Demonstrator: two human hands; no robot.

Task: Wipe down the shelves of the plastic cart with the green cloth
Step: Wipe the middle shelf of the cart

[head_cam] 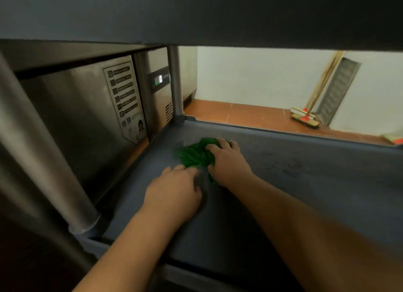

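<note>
My right hand (226, 158) grips the bunched green cloth (194, 154) on the cart's lower shelf (305, 174), fingers curled over it. My left hand (174, 191) rests beside it, fingers seemingly flat on the shelf, holding nothing.

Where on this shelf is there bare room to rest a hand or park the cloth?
The shelf is bare right of the right hand, out to the far rim. It is crowded near the back-left post, where the green cloth and the left hand sit.
</note>
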